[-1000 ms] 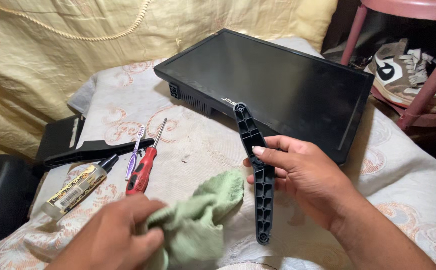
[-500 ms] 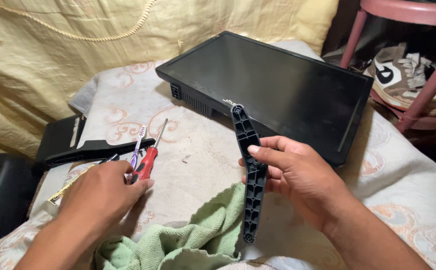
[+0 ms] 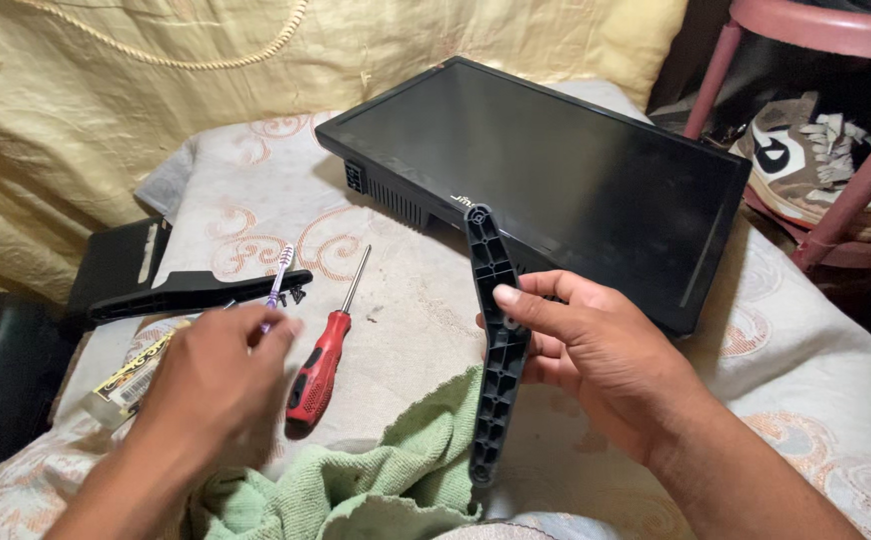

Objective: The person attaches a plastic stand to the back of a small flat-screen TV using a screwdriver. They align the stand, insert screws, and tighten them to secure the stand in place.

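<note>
Gold-labelled bottle [image 3: 126, 375] under left hand [image 3: 218, 385]

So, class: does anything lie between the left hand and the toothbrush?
Nothing visible does. The left hand is already at the toothbrush, its fingers over the handle. The screwdriver lies just to the right, apart.

I'm at home, working on a bed or cushion under a cream patterned cover [image 3: 256, 215], a gold fabric drape [image 3: 106, 110] hanging behind it. A pink plastic stool [image 3: 836, 120] stands off to one side with worn sneakers [image 3: 806, 150] tucked beneath, all domestic clutter, no proper workbench.
</note>
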